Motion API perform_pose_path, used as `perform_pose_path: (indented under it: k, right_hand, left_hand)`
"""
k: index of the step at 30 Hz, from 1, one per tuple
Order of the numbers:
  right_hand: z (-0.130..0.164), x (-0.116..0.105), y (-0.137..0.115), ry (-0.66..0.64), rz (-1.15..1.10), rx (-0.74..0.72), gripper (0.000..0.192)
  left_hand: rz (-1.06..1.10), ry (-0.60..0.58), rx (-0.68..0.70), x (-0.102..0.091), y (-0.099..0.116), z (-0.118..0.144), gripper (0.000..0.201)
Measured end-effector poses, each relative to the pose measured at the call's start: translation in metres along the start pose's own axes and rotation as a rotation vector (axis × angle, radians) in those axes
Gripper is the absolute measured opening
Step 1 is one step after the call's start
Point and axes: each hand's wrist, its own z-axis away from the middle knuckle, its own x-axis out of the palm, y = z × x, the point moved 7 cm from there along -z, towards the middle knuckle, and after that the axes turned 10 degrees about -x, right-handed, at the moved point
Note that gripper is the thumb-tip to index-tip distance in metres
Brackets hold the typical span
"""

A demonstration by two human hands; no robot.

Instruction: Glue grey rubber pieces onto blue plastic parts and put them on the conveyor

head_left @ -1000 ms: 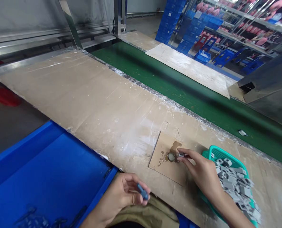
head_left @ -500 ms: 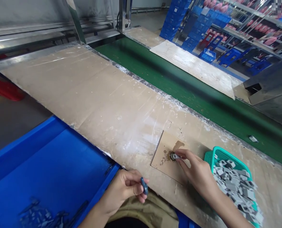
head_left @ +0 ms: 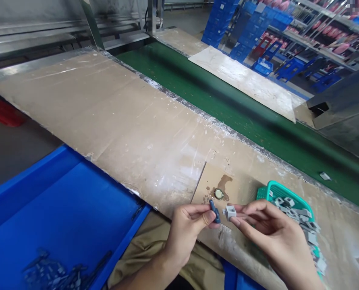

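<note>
Left hand (head_left: 188, 225) pinches a small blue peg (head_left: 214, 211) at its fingertips; right hand (head_left: 270, 231) pinches a grey square block (head_left: 230, 212) just beside it, above the near table edge. Such light fingertip grips could let either piece slip off that edge.

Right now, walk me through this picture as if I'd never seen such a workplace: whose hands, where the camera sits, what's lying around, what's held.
The single picture comes from a camera worn on a person's head, looking down at their own bare hands. The left hand pinches a small dark blue part; the right hand pinches a small grey block. The two pieces are close together above a cardboard-covered bench. On the bench lie a round bottle cap on a stained card and a teal basket of grey blocks. A blue bin sits to the left, and a green conveyor belt runs behind.
</note>
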Motion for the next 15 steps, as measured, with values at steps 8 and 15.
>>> perform_pose_path:
  k: [8, 15]
  right_hand:
    - [-0.005, 0.009, 0.002, -0.062, -0.019, -0.027, 0.023]
    - [-0.011, 0.021, 0.003, -0.107, -0.065, -0.016, 0.024]
  left_hand:
    - [-0.158, 0.057, 0.207, 0.002, 0.018, 0.002, 0.017]
    - [-0.315, 0.093, 0.375, 0.007, 0.032, 0.0, 0.011]
